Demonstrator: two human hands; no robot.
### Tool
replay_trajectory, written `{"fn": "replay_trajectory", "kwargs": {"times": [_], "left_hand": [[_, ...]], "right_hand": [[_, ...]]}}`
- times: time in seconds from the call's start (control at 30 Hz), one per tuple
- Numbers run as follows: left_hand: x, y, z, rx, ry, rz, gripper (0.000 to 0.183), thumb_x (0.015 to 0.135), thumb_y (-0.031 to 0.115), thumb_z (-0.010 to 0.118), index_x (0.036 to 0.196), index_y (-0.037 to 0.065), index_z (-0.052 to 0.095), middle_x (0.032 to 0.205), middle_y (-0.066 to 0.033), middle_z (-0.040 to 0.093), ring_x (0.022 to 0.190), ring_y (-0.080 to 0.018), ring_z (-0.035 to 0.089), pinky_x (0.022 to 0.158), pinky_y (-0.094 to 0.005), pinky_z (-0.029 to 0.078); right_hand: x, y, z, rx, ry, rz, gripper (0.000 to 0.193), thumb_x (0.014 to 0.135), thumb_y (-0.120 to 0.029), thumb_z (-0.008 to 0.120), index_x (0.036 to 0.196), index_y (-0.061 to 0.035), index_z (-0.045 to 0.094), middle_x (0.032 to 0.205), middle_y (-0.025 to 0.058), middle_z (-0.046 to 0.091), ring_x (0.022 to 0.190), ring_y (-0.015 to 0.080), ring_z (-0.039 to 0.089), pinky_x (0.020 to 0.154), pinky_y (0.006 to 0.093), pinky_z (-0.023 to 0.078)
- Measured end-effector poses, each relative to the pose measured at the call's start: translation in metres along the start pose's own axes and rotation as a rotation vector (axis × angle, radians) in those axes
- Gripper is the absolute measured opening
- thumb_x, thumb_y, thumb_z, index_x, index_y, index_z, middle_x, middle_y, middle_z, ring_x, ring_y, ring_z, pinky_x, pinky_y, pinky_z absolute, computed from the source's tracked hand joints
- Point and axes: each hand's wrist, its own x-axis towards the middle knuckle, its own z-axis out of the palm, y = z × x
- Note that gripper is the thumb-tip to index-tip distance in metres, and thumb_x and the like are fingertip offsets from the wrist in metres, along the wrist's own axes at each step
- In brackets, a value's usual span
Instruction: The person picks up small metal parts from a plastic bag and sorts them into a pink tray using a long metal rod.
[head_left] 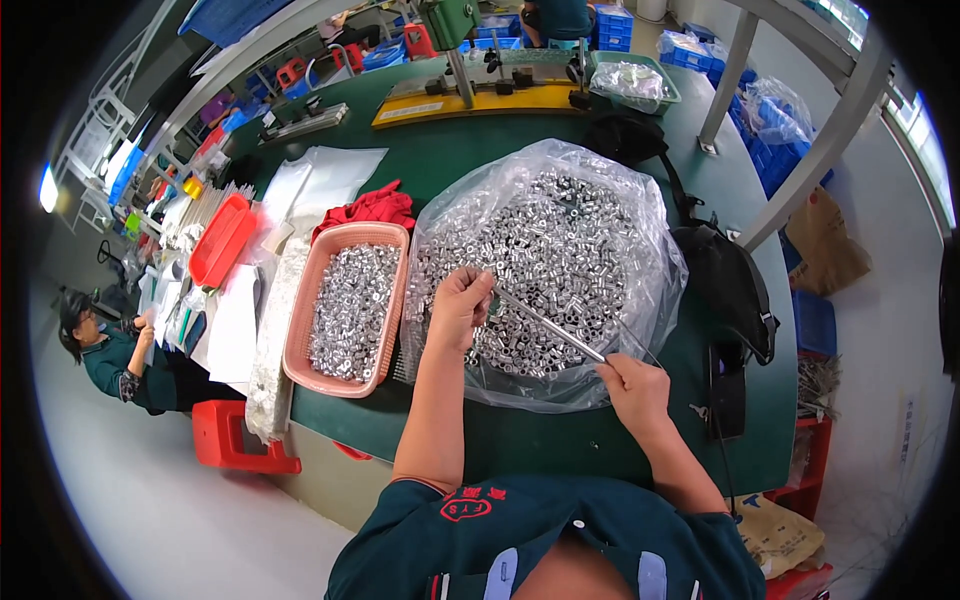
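Note:
A slim silvery metal rod (550,323) slants between my two hands above a clear plastic bag (640,220) full of small shiny metal rings or sleeves (560,240). My right hand (638,392) is closed around its lower right end. At the upper left end my left hand (462,308) is pinched, with fingers and thumb together; whether it grips the rod's tip or a small piece there is hidden. Left of the bag, a pink plastic basket (295,345) holds many similar small metal pieces (352,310).
Behind the basket lies a red cloth (368,207). A black bag (725,285) rests right of the plastic bag on the green table (520,440). At the back stand a yellow-based fixture (480,103) and a green tray (635,85). A co-worker (115,355) is at the far left.

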Motion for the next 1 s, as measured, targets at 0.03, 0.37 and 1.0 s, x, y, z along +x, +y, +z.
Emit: {"fn": "replay_trajectory", "kwargs": {"times": [0.03,0.37,1.0], "left_hand": [[0.0,0.001,-0.002,-0.074,-0.059,-0.021,0.014,0.084,0.015,0.063,0.082,0.006,0.053,0.058,0.0019,0.047,0.042,-0.0033,0.034,0.038,-0.0179,0.022],[-0.007,-0.007,0.027,-0.09,-0.17,-0.25,0.03,0.091,0.035,0.051,0.09,0.005,0.055,0.06,-0.0014,0.047,0.043,-0.0052,0.029,0.039,-0.0193,0.021],[0.01,-0.018,-0.012,-0.713,-0.152,-0.23,0.018,0.09,0.024,0.054,0.089,0.006,0.055,0.066,-0.0017,0.046,0.047,-0.0074,0.032,0.04,-0.0211,0.021]], "right_hand": [[-0.001,0.001,0.0,-0.001,0.002,0.002,0.013,0.078,-0.016,0.066,0.081,-0.0044,0.062,0.057,0.0131,0.051,0.045,0.0241,0.047,0.046,0.0302,0.037],[-0.002,0.012,0.009,0.319,-0.223,0.333,0.018,0.083,-0.021,0.061,0.083,-0.0037,0.061,0.055,0.0112,0.048,0.048,0.0188,0.044,0.049,0.0309,0.037],[-0.001,0.013,0.007,0.289,-0.281,0.342,0.02,0.081,-0.024,0.063,0.085,-0.0039,0.062,0.054,0.0106,0.048,0.047,0.0177,0.044,0.049,0.0304,0.037]]}}
